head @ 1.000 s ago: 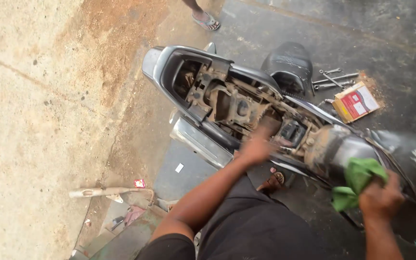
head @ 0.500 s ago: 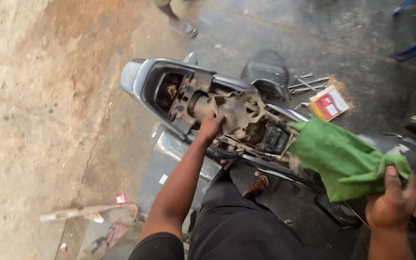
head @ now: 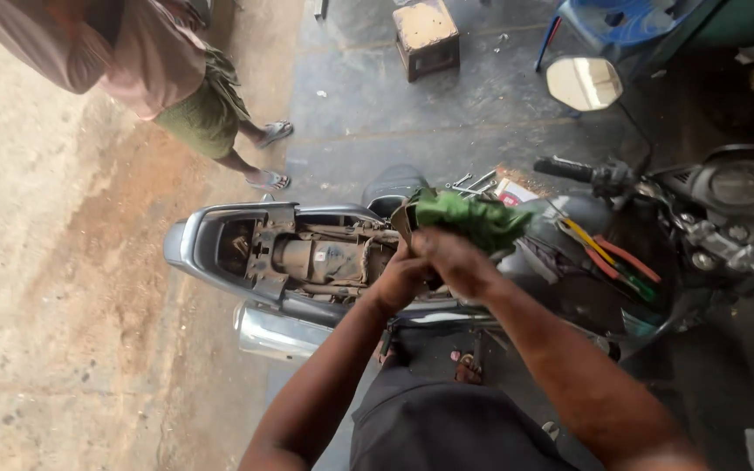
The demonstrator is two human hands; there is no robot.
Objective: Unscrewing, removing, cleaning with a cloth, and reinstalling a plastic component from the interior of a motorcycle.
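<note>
A motorcycle (head: 220, 228) stands below me with its seat off, so the dirty frame and parts (head: 316, 260) under it are bare. Both my hands meet over the middle of the bike. My right hand (head: 454, 260) grips a crumpled green cloth (head: 469, 218). My left hand (head: 401, 277) is closed against the right hand and the cloth's lower edge; a brownish strip shows between them. The fingertips are hidden.
The chrome exhaust (head: 277, 333) runs along the near side. Handlebar and dash (head: 726, 187) are at right, with a round mirror (head: 583, 82) above. Loose wrenches (head: 473, 183) lie on the floor behind. Another person (head: 194, 96) stands at upper left. A small wooden stool (head: 427, 33) stands farther back.
My left hand left the bare frame and came up to join the right hand. The green cloth moved from the right side to the bike's middle. The view tilted up.
</note>
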